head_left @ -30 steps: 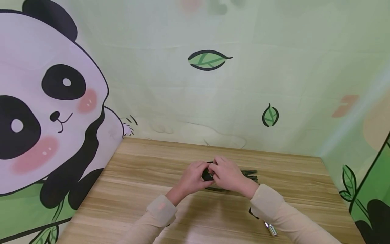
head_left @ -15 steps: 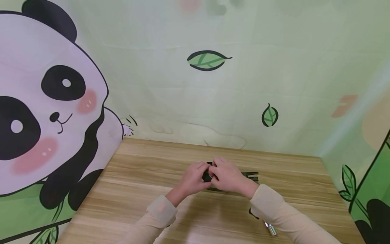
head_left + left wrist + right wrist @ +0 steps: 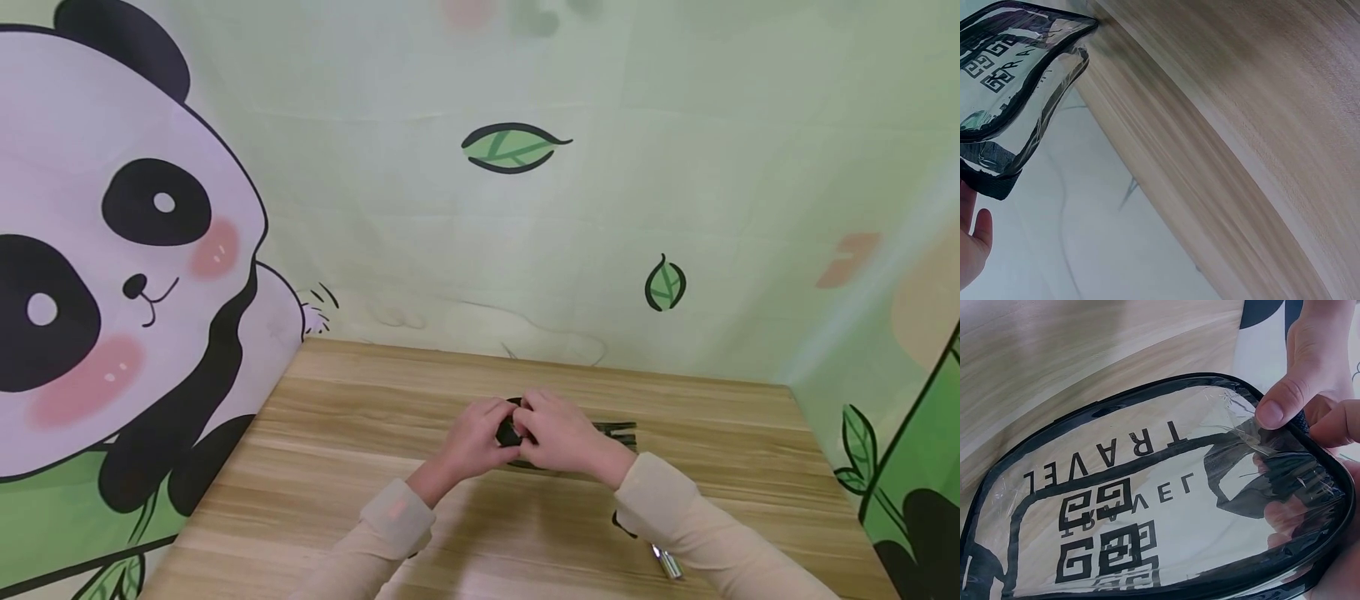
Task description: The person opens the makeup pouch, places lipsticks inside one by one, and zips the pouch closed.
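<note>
A clear plastic toiletry bag (image 3: 510, 432) with black trim lies at the middle of the table, partly covered by both hands. In the right wrist view, "TRAVEL" is printed on the see-through bag (image 3: 1110, 481). My left hand (image 3: 476, 437) grips its left end, the thumb pressing the black-edged rim. My right hand (image 3: 558, 433) has curled fingers pinching the bag beside the left fingertips; the exact spot held is hidden. The left wrist view shows the far end of the bag (image 3: 1010, 75), with my left fingers at the frame's edge.
A small shiny silver tube (image 3: 667, 562) lies near the right forearm. Partly under the right sleeve is a black curved item (image 3: 624, 525). The wooden tabletop (image 3: 337, 400) meets a printed wall cloth (image 3: 405, 250) at its back edge.
Both hands stay on the bag. The right hand has shifted slightly downward, and the bag's right end sits a touch further right than one second ago.
</note>
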A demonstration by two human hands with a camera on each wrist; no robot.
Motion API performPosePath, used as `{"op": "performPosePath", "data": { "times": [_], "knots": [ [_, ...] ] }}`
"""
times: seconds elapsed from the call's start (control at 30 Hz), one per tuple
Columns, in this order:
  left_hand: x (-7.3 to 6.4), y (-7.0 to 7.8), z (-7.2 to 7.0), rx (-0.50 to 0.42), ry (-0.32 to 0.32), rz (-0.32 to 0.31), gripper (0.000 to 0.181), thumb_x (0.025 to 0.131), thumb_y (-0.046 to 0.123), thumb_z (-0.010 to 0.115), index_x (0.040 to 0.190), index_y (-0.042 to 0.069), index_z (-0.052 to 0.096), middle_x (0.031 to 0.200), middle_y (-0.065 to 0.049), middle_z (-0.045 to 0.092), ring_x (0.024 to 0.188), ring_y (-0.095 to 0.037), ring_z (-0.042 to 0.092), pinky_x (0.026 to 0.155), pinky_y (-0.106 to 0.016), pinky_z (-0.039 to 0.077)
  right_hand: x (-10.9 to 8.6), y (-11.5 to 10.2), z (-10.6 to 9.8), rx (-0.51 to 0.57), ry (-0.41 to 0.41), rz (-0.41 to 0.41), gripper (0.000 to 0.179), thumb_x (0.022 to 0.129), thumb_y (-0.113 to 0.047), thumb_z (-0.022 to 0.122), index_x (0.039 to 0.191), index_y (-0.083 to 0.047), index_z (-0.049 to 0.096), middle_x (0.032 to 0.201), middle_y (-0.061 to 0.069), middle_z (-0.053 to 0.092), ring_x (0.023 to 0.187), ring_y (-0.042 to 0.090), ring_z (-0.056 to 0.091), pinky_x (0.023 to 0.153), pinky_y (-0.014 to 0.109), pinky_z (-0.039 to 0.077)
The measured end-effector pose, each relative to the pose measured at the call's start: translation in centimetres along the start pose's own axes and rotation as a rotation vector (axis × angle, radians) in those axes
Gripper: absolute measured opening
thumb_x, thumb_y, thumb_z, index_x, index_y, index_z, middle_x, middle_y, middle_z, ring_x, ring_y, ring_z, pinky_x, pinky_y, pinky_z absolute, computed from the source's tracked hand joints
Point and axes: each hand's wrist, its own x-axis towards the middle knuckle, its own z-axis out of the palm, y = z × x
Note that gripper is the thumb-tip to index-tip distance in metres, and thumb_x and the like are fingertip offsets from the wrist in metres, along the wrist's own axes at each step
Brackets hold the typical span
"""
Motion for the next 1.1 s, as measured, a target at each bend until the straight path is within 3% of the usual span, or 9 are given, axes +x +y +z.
{"op": "performPosePath", "data": {
  "times": [0.3,0.57,0.7,0.93,1.1],
  "knots": [
    [-0.2,-0.3,0.0,0.007,0.0,0.006,0.038,0.065,0.026,0.073,0.096,0.011,0.058,0.091,0.0,0.061,0.082,-0.014,0.056,0.074,-0.026,0.046,0.0,0.0,0.0,0.052,0.007,-0.015,0.014,0.073,-0.015,0.055,0.066,-0.02,0.045,0.077,-0.005,0.041,0.069,0.01,0.035,0.059,0.021,0.03],
    [-0.7,-0.5,0.2,0.029,0.023,0.038,0.038,0.066,0.028,0.073,0.097,0.011,0.06,0.091,0.0,0.06,0.08,-0.014,0.056,0.072,-0.027,0.047,-0.1,0.1,0.5,0.106,0.078,-0.018,0.018,0.072,-0.012,0.053,0.062,-0.019,0.04,0.072,-0.006,0.036,0.063,0.008,0.031,0.057,0.019,0.027],
    [-0.8,-0.6,0.2,0.042,0.015,0.037,0.038,0.066,0.028,0.072,0.098,0.012,0.06,0.092,0.0,0.059,0.08,-0.014,0.057,0.071,-0.028,0.047,-0.3,0.2,1.0,0.098,0.162,-0.054,0.02,0.071,-0.01,0.053,0.061,-0.018,0.037,0.069,-0.006,0.033,0.061,0.007,0.027,0.055,0.017,0.024],
    [-0.9,-0.6,0.0,0.073,-0.02,0.03,0.04,0.067,0.031,0.071,0.101,0.013,0.06,0.092,0.0,0.059,0.08,-0.014,0.057,0.072,-0.029,0.048,-0.3,0.4,1.8,0.048,0.361,-0.188,0.021,0.064,-0.006,0.055,0.06,-0.017,0.037,0.066,-0.004,0.032,0.06,0.007,0.024,0.054,0.017,0.022],
    [-1.0,-0.5,-0.1,0.06,-0.039,0.016,0.041,0.068,0.031,0.071,0.103,0.013,0.06,0.093,0.0,0.059,0.081,-0.014,0.058,0.073,-0.029,0.048,-0.3,0.6,2.1,0.051,0.423,-0.238,0.019,0.064,-0.005,0.053,0.061,-0.015,0.038,0.065,-0.003,0.033,0.06,0.007,0.026,0.053,0.017,0.024]
  ]
}}
